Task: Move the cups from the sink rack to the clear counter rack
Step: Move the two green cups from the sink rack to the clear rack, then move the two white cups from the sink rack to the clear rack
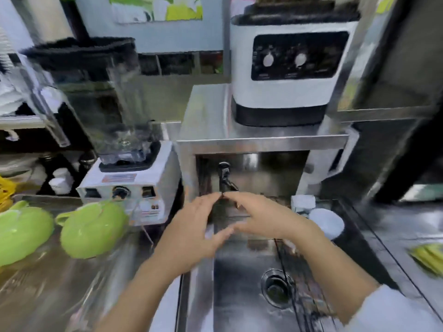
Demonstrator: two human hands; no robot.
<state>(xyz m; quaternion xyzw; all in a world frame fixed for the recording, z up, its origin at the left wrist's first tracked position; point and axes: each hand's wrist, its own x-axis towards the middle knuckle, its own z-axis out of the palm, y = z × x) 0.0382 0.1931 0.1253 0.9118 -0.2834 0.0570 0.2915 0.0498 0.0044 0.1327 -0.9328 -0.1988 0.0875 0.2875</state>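
Cups: two green ones (pixel 93 228) lie mouth-down on the clear rack (pixel 72 279) on the table left of the sink (pixel 242 279), probably to drain; glossy, blurred. Left hand (pixel 194 228) and right hand (pixel 261 219) meet over the basin under the tap (pixel 225 178), each grip half-open, holding nothing visible.

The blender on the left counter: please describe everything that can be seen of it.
The blender has a white box-shaped base with a dark central dial, dark switches either side and a printed label on top. A tall clear plastic jar with a black lid sits on it, leaning in this wide-angle view, and looks empty. It stands on the steel counter, left of the sink, behind a green item. Neither hand touches it.
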